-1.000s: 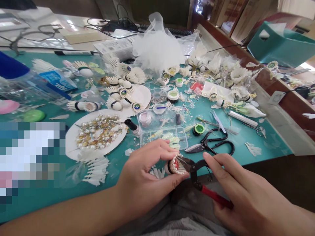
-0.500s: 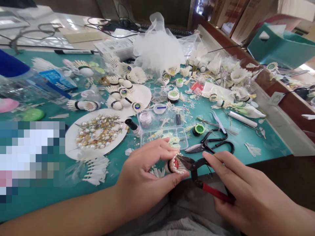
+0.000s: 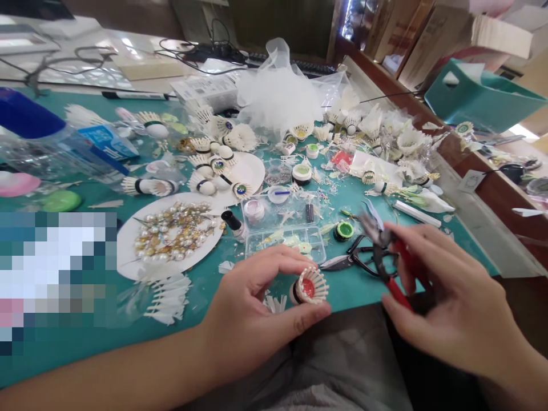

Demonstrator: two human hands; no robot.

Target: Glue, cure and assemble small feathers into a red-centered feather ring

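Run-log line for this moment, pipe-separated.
left hand: holds white short-ribbed shuttlecock, red inside | right hand: holds red-handled metal pliers, apart from shuttlecock | nearby: black-handled metal scissors on teal work surface

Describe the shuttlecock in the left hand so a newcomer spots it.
Find the teal mat, then the left hand at its near edge. That hand holds the shuttlecock; its red centre sets it apart from the blue-centred shuttlecocks farther back.

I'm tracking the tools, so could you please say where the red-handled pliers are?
In the head view, the red-handled pliers are right of centre, in the right hand, partly hiding the black-handled scissors.
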